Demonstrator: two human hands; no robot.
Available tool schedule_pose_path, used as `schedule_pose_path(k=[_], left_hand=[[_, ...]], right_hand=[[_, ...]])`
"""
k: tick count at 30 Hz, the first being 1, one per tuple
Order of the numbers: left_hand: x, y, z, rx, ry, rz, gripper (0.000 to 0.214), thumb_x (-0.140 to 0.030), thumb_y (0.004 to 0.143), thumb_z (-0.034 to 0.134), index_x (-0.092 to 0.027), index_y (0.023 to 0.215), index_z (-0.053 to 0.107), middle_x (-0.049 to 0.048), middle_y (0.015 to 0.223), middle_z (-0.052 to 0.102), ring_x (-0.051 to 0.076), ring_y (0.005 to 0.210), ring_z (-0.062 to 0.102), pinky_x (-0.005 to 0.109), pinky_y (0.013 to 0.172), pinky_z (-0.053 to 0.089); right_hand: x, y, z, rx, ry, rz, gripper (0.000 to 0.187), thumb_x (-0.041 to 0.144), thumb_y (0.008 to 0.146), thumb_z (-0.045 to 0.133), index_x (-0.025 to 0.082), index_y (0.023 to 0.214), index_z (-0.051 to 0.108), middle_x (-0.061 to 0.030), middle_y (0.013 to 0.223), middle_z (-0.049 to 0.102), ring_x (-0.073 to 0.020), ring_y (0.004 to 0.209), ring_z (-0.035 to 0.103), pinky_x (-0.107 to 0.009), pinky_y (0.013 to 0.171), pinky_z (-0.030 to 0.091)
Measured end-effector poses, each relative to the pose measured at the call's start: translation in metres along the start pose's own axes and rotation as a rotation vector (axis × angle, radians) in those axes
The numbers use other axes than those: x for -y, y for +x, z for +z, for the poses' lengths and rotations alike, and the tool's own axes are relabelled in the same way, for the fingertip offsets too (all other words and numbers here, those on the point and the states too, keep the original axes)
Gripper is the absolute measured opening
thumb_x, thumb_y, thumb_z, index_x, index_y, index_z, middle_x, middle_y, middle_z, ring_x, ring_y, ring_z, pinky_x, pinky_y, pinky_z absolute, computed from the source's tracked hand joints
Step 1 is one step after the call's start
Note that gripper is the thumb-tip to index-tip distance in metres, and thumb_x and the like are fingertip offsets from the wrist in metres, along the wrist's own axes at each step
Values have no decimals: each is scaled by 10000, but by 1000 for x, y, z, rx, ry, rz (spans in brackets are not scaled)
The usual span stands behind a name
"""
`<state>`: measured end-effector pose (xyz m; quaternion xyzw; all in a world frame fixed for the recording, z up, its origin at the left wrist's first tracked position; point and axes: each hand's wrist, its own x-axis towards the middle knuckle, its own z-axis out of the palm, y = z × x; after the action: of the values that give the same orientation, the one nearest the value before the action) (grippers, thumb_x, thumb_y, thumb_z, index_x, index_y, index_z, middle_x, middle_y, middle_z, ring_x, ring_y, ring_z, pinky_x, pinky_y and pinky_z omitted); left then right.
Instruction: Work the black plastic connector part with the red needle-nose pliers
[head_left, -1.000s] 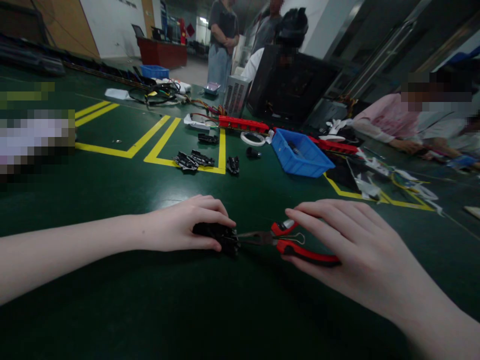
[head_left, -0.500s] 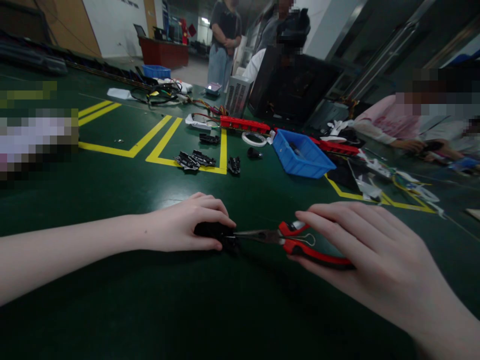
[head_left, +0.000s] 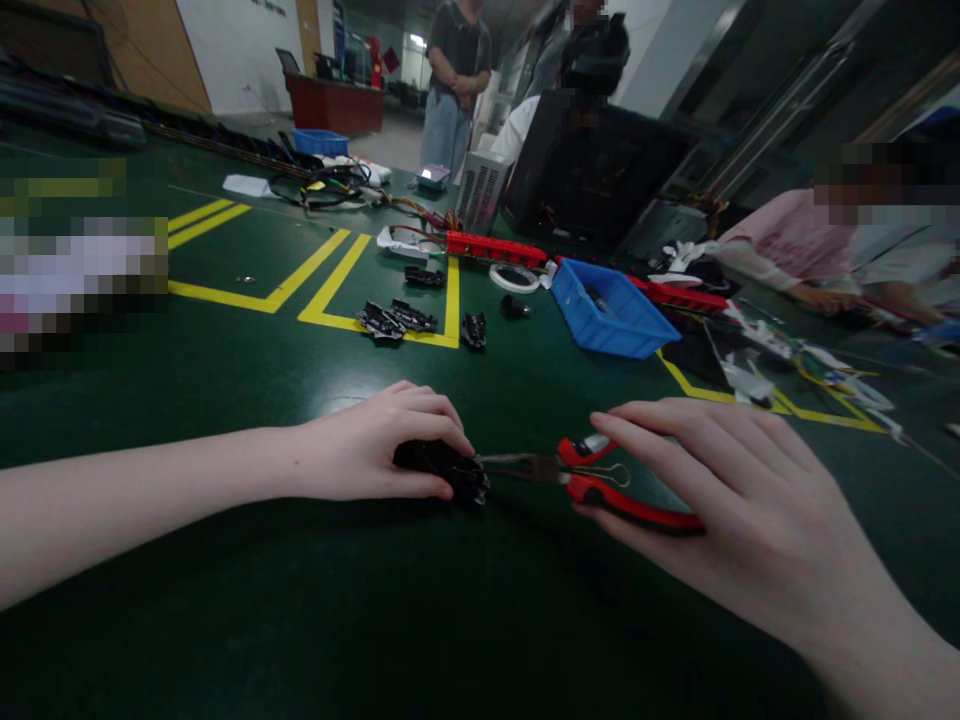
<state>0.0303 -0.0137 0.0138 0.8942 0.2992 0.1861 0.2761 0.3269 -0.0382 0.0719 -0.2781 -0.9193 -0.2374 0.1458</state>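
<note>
My left hand (head_left: 409,440) is closed around a black plastic part (head_left: 435,462), pressing it near the green table (head_left: 315,620). My right hand (head_left: 735,490) grips the red-and-black handles of needle-nose pliers (head_left: 600,488), which point left. The tips of the pliers lie against the right end of the black part; whether the jaws pinch anything there I cannot tell. Farther back, several similar black parts (head_left: 397,318) lie on and beside the yellow tape marking.
A blue bin (head_left: 619,315) stands behind my right hand, with a white ring (head_left: 519,278) and a small dark cylinder (head_left: 515,307) to its left. Red strips (head_left: 495,247), cables (head_left: 322,185) and a metal box (head_left: 481,190) are farther back. People are across the table.
The right end of the black part shows more beyond my left fingers, and the pliers' tips sit slightly farther right and higher. Both hands keep their grips.
</note>
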Motion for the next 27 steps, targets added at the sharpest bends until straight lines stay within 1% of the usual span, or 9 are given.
schedule_pose_path(k=[4,11,17,20,22,25,27], left_hand=[[-1,1,0,-25,-3,-1,243,-280,860,690,-214,1088,640,35,1103,652,211,1040,566,330,909,388],[1,1,3,-40,24,96,315,-259,834,720,-212,1127,614,25,1119,643,196,1036,569,317,905,378],[0,2,5,-50,62,104,319,-242,837,719,-210,1134,608,25,1116,636,193,1034,557,316,904,363],[-1,1,5,-41,87,113,316,-242,839,715,-213,1136,609,26,1128,631,197,1042,552,321,911,361],[0,1,5,-45,99,109,307,-242,841,713,-218,1130,613,25,1131,628,201,1049,550,325,913,364],[3,0,6,-52,100,103,298,-264,845,711,-223,1125,616,21,1126,631,201,1043,558,331,922,370],[6,-1,7,-48,85,101,289,-280,857,702,-222,1127,615,16,1117,639,193,1035,572,330,938,371]], right_hand=[[2,0,-3,-10,-20,3,366,289,869,619,165,1210,577,-135,1095,670,-310,992,628,-445,778,494],[9,5,-5,37,26,5,313,297,885,584,150,1161,598,-141,1091,666,-296,964,625,-431,760,496],[17,8,-8,65,-29,5,273,287,898,541,116,1093,624,-157,1030,672,-293,893,630,-423,710,499],[15,8,-11,40,-38,-29,248,276,907,526,126,1081,620,-147,1019,679,-284,875,635,-413,697,498],[12,6,-12,29,-39,-28,247,288,907,528,149,1093,611,-135,1030,680,-286,882,638,-417,699,495],[6,1,-15,38,-50,19,284,338,897,552,193,1138,593,-119,1064,668,-302,915,636,-428,707,486],[3,-2,-16,41,-58,59,325,368,886,569,204,1166,580,-119,1080,659,-319,930,632,-451,731,483]])
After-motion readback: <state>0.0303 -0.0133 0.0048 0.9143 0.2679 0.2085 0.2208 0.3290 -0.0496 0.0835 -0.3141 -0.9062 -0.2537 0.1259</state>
